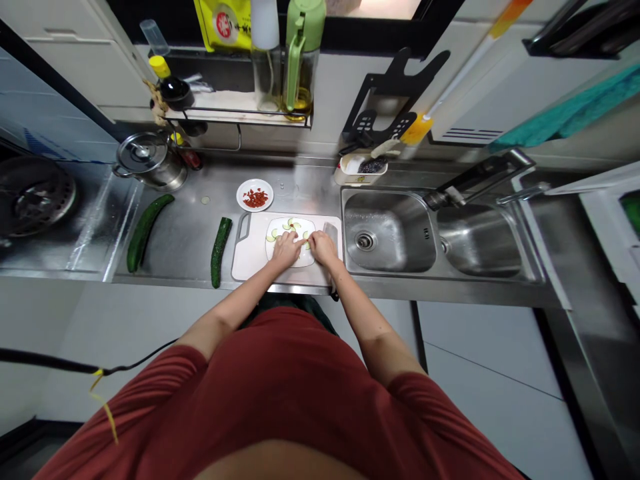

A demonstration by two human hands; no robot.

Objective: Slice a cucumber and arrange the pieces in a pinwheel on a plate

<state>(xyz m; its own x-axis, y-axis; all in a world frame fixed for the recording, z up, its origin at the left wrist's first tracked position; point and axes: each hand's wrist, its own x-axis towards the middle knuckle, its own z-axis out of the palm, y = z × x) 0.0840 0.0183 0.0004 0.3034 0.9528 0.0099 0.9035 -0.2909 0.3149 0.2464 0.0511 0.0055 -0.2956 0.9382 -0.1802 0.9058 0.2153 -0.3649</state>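
A white plate (293,261) with several pale green-edged cucumber slices (271,235) rests on a white cutting board (250,263). My left hand (287,251) lies over the plate, fingers stretched out and one pointing toward the right hand. At the plate's right side my right hand (324,249) pinches a cucumber slice (307,244), partly hidden by the fingertips. A knife (331,232) lies along the board's right edge, under my right wrist. Left of the board is a cut cucumber (221,253). Small red pieces fill a white dish (255,182) behind the board.
A whole cucumber (148,230) and a lidded steel pot (150,160) stand at the left, near the stove burner (35,197). To the right are a double sink (390,260) and faucet (475,180). Bottles stand on a wall shelf (225,101) above the counter.
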